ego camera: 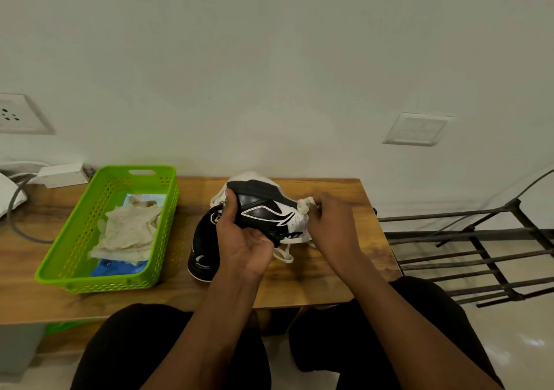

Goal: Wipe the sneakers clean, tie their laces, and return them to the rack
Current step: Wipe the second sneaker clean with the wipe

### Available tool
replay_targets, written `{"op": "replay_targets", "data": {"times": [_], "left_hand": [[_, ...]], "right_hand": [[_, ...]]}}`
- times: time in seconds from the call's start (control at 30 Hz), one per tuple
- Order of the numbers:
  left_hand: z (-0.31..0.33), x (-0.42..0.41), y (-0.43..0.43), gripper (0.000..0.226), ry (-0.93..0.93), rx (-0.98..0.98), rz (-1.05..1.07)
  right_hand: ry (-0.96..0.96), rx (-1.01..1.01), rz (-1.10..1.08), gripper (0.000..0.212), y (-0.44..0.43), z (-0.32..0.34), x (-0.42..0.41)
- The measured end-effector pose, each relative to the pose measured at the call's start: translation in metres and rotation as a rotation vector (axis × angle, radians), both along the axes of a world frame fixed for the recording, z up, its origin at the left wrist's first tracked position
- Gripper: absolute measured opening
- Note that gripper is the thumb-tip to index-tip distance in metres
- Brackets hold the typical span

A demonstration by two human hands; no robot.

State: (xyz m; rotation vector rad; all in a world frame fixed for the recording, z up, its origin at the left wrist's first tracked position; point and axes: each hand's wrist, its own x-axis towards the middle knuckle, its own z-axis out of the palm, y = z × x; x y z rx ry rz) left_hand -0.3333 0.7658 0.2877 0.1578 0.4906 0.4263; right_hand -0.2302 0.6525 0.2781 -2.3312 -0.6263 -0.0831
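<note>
My left hand point(239, 239) grips a black and white sneaker point(269, 209), lifted and turned on its side over the wooden table point(329, 269). My right hand point(332, 224) pinches a small pale cloth wad point(304, 205) against the white toe end of that sneaker. White laces point(286, 254) hang loose below the shoe. A second black sneaker point(202, 248) lies on the table just left of my left hand, partly hidden behind it. The dark metal rack point(479, 254) stands on the floor to the right of the table.
A green plastic basket point(69, 257) at the table's left holds a crumpled pale cloth point(129, 233) and blue packets. A white adapter point(63, 175) and grey cable lie at the far left, against the wall. My knees sit under the table's front edge.
</note>
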Motion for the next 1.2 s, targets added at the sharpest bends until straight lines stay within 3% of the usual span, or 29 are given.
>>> {"op": "replay_targets", "data": {"times": [0.13, 0.2, 0.27, 0.33, 0.43, 0.5, 0.6, 0.7, 0.87, 1.07, 1.2], "left_hand": [[-0.009, 0.001, -0.011, 0.055, -0.089, -0.078, 0.007], [-0.011, 0.001, -0.013, 0.049, -0.138, -0.099, -0.027], [-0.01, -0.001, -0.013, 0.06, -0.137, -0.115, -0.037], [-0.014, 0.0, -0.01, 0.073, -0.087, -0.069, -0.011], [-0.014, 0.005, -0.012, 0.067, -0.105, -0.007, 0.034], [-0.014, 0.006, -0.016, 0.069, -0.121, -0.015, 0.038], [-0.02, 0.004, -0.015, 0.065, -0.158, -0.008, -0.015], [-0.02, 0.001, -0.01, 0.054, -0.22, 0.005, -0.069], [-0.011, 0.002, -0.016, 0.055, -0.127, 0.03, 0.022], [-0.009, 0.004, -0.015, 0.058, -0.198, -0.051, 0.011], [-0.012, -0.001, -0.01, 0.053, -0.231, 0.045, 0.063]], "right_hand": [[-0.089, 0.228, 0.175, 0.01, 0.03, 0.017, -0.042], [-0.196, 0.19, 0.306, 0.015, 0.038, 0.011, -0.066], [-0.298, 0.144, 0.338, 0.018, 0.034, 0.0, -0.065], [-0.254, 0.128, 0.237, 0.019, 0.023, -0.013, -0.042], [-0.053, 0.06, -0.04, 0.012, 0.006, -0.024, -0.006], [-0.022, 0.087, -0.104, 0.011, 0.005, -0.021, -0.007], [-0.033, 0.255, 0.167, 0.011, 0.02, -0.001, -0.053], [-0.173, 0.191, 0.338, 0.012, 0.024, -0.006, -0.075], [-0.026, 0.183, -0.06, 0.009, 0.011, -0.019, -0.011], [-0.224, 0.267, 0.187, 0.013, 0.027, 0.002, -0.048], [-0.173, 0.019, -0.046, 0.009, 0.008, -0.011, 0.001]]}}
